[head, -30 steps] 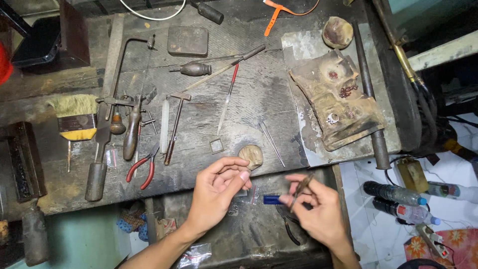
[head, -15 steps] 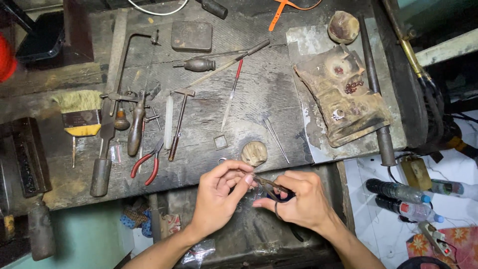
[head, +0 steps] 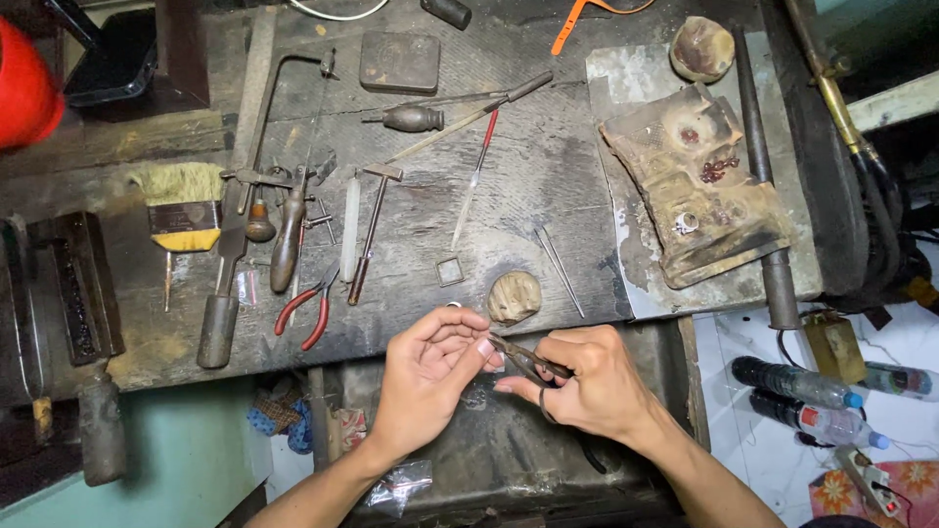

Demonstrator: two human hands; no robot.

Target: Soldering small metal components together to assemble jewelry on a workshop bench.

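Left hand (head: 430,376): at the bench's (head: 548,225) front edge, fingers curled and pinched on something too small for me to make out, held right at the plier tips.
Pliers (head: 528,360): dark, slim, pointing left toward my left fingertips; jaws look closed or nearly so on the tiny piece.
Right hand (head: 587,386): wrapped tight around the plier handles, one finger through a loop beneath.
Far left of bench: red bowl (head: 24,88), yellow-banded brush (head: 186,210), dark metal block (head: 83,293).
Left-centre: saw frame (head: 284,108), files and a small hammer (head: 367,230), red-handled cutters (head: 305,311) lying just beyond my left hand.
Centre: flat metal tin (head: 399,61), small square frame (head: 449,271), rounded wooden lump (head: 514,296) just above my hands.
Right: scorched pad (head: 699,186) on a grey sheet, long steel rod (head: 763,186) beside it; bottles (head: 797,386) on the floor below.
Progress: as I judge it, the piece is gripped and being worked between fingers and pliers; nothing finished lies set aside, so shaping seems under way, not done.
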